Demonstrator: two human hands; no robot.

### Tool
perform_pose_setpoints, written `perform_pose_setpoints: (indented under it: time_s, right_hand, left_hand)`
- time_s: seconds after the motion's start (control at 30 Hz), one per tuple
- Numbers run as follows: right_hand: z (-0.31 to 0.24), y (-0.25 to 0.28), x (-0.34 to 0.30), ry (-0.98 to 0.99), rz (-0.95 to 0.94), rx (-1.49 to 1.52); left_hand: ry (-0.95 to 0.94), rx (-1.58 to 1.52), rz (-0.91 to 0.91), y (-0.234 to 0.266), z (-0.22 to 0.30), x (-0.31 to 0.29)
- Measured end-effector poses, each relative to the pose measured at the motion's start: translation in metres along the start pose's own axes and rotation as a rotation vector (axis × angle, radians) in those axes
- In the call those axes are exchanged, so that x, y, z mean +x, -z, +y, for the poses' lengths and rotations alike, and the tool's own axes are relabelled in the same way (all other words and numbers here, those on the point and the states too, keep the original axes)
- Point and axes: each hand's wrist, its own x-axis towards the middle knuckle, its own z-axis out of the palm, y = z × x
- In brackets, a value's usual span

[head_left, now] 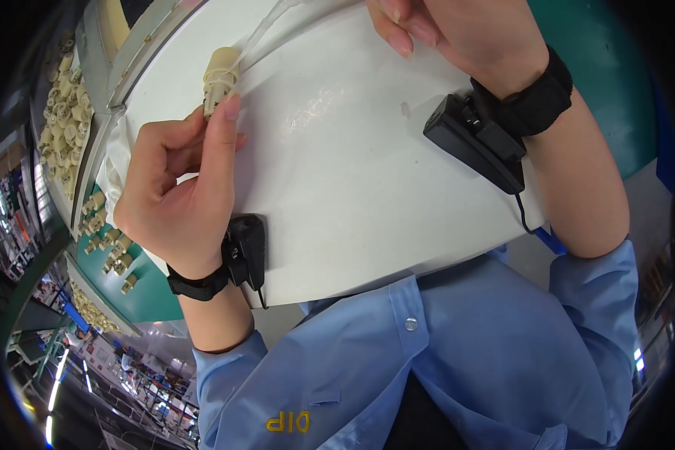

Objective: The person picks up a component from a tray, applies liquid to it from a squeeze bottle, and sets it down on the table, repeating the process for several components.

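Note:
Between thumb and fingertips, my left hand (pixel 184 184) pinches a cream-coloured cylindrical part like a lamp holder (pixel 222 61), its wide round end pointing up and away. A thin whitish translucent strand or tube (pixel 264 28) runs from beside this part to the top edge of the view. Farther right, my right hand (pixel 457 34) is above the white work surface with its fingers bent. The top edge cuts part of it off, so whether it holds anything does not show. Both wrists wear black straps with small black boxes.
Under my hands lies a white work surface (pixel 337 195). At the left, a metal-edged bin holds many cream parts (pixel 67 124). Several similar parts (pixel 112 244) stand on a green surface nearer me. More green surface (pixel 600 82) shows at the right.

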Motion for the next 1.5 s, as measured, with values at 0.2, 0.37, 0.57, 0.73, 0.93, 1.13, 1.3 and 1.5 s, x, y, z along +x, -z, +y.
perform_pose_setpoints:
  time_s: [0.2,0.37,0.57,0.73,0.93,1.13,1.3,1.5]
  right_hand:
    - [0.0031,-0.0055,-0.0001,0.079,0.022,0.079]
    - [0.0025,-0.0037,0.0007,0.083,-0.007,0.027]
    - [-0.0013,-0.0013,-0.0003,-0.009,0.011,-0.037]
    - [-0.0004,-0.0061,0.0,0.032,0.018,-0.002]
    - [0.0003,-0.0061,0.0007,0.034,-0.009,-0.001]
    - [0.0018,-0.0062,0.0,0.004,0.005,0.014]
    - [0.001,-0.0063,0.0008,0.015,0.014,0.005]
    - [0.0026,-0.0053,0.0004,0.023,0.009,-0.03]
  left_hand:
    - [0.019,-0.001,0.0,-0.0019,-0.0008,0.0004]
    - [0.036,0.022,0.014,0.0005,-0.001,-0.0001]
    - [0.051,0.035,0.024,-0.0005,0.0007,0.0003]
    - [0.062,0.019,0.008,0.0005,0.0007,0.0011]
    - [0.071,0.009,0.023,0.0004,0.0023,0.0013]
    - [0.085,0.014,0.032,-0.0012,0.0037,0.0016]
    - [0.092,0.021,0.032,-0.0001,0.004,0.0018]
    - [0.082,0.018,0.046,-0.001,0.0025,0.0028]
